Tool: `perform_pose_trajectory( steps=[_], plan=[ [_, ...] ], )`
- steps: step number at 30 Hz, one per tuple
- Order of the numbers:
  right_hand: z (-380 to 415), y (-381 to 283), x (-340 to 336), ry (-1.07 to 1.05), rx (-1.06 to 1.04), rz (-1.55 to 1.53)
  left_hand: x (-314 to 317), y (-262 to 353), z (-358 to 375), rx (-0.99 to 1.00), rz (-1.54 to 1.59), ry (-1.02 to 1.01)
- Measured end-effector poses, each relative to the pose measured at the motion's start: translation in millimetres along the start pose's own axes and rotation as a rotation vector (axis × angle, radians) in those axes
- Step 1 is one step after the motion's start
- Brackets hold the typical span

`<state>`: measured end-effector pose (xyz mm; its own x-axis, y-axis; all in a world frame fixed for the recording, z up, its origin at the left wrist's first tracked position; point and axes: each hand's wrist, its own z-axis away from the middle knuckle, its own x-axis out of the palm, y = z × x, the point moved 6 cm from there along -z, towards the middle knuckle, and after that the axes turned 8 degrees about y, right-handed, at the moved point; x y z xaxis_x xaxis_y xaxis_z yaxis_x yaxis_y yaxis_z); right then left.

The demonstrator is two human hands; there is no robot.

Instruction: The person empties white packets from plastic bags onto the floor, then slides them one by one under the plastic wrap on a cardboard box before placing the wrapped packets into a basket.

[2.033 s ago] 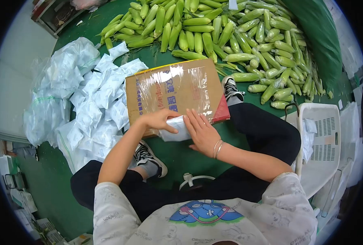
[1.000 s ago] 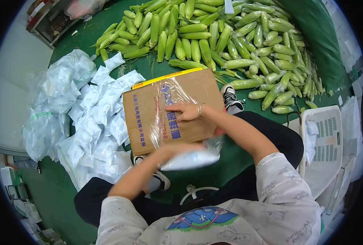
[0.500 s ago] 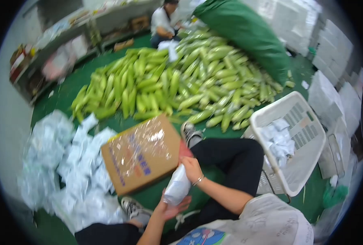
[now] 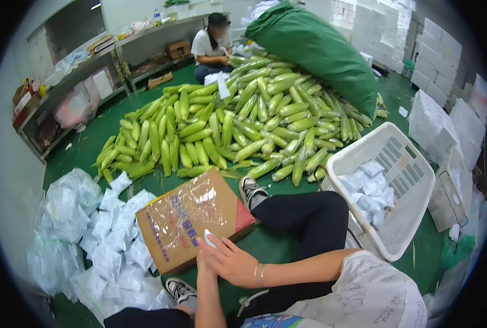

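Observation:
A white packet (image 4: 211,239) is pressed between my two hands, and only its upper end shows. My right hand (image 4: 237,264), with a bracelet at the wrist, lies over it from the right with fingers together. My left hand (image 4: 206,263) backs it from the left, mostly covered by the right one. Just beyond the hands stands a cardboard box (image 4: 186,210) with clear film across its top. Many similar white packets (image 4: 115,232) lie heaped on the floor to the left.
Husk-on corn cobs (image 4: 199,131) cover the floor ahead, beside a big green sack (image 4: 320,52). At right, a white plastic basket (image 4: 418,205) holds several white packets (image 4: 368,188). A person (image 4: 210,52) sits behind the corn. Shelves (image 4: 117,54) and white foam boxes (image 4: 438,57) line the walls.
My hands have moved up and left towards the box. Before, they held the white packet at its two ends; now they are closed together over it.

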<state>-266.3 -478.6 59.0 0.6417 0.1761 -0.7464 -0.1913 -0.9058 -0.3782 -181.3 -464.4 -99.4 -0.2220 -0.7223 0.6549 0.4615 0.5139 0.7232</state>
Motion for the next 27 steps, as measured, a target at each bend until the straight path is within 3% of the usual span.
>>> perform_pose_trajectory(
  steps=[1,3,5,6,7,8,9,11,13,15,16,17,19,20,21,22,24,26,27],
  plan=[
    [4,-17,-5,-0.018,-0.248,0.01,9,-3,3,-0.065,0.021,-0.1],
    [17,-8,2,0.147,-0.429,-0.255,18,-23,7,-0.559,-0.024,-0.349],
    [2,0,-1,0.179,-0.248,-0.24,16,-17,21,-0.989,-0.184,-0.514],
    [-3,17,-3,0.139,-0.037,-0.15,14,-6,30,-1.144,-0.271,-0.548],
    [5,46,-1,0.255,0.125,-0.249,9,13,41,-1.237,-0.365,-0.525],
    [17,72,-2,0.311,0.492,-0.308,10,31,48,-1.236,-0.484,-0.472],
    [28,90,-5,0.268,0.73,-0.233,19,47,49,-1.083,-0.64,-0.448],
    [37,95,-16,0.49,0.831,-0.379,53,66,39,0.044,-1.303,-0.852],
    [26,83,-48,0.44,0.628,-0.238,79,60,42,0.366,-1.349,-0.97],
    [40,102,-84,0.371,0.597,-0.207,128,64,56,0.626,-1.263,-1.128],
    [50,115,-112,0.375,0.553,-0.135,151,66,68,0.768,-1.023,-1.148],
    [54,122,-137,0.579,0.355,-0.147,173,69,77,0.909,-0.778,-1.158],
    [71,153,-197,0.554,0.61,0.117,216,69,82,0.88,-0.445,-1.067],
    [140,238,-235,0.795,1.0,-0.333,230,72,70,0.729,-0.319,-0.977],
    [122,216,-242,0.868,0.976,-0.403,238,76,48,0.581,-0.193,-0.884],
    [153,243,-271,1.047,1.144,-0.661,225,81,16,0.593,-0.196,-0.756],
    [199,276,-316,0.982,1.23,-0.633,147,101,-80,0.528,-0.335,-0.477],
    [263,309,-333,0.944,1.32,-0.63,7,126,-180,0.328,-0.455,0.114],
    [300,327,-335,1.015,1.297,-0.68,-65,157,-216,0.368,-0.728,0.384]
  ],
)
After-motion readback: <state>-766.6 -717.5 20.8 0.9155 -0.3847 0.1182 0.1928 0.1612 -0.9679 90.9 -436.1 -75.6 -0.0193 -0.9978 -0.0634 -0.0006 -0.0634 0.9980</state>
